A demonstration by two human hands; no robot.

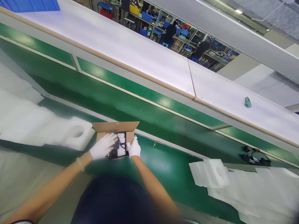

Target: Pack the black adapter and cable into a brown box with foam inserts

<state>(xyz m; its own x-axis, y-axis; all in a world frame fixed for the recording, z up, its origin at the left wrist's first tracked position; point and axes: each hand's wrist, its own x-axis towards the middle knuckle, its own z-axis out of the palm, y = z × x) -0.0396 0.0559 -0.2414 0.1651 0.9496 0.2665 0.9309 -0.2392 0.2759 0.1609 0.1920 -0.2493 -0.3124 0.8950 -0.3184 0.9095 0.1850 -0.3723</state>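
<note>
An opened cardboard box point(116, 126) stands on the green work surface, its lid raised at the far side. Inside are a black device point(114, 151), a black cable point(121, 142) and white pieces point(121, 151). My left hand point(104, 146), in a white glove, lies with fingers stretched out over the black device at the box's left side. Gripping the right wall of the box is my right hand point(134, 147), also gloved, with the thumb toward the inside. The left palm's underside is hidden.
White foam sheets point(46, 124) are piled on the left, and more foam sheets point(257, 189) on the right. Black cables point(255, 156) lie at the far right. A long white shelf point(130, 46) runs above, bearing a blue bin point(35, 5) and a small green object point(248, 102). People work beyond.
</note>
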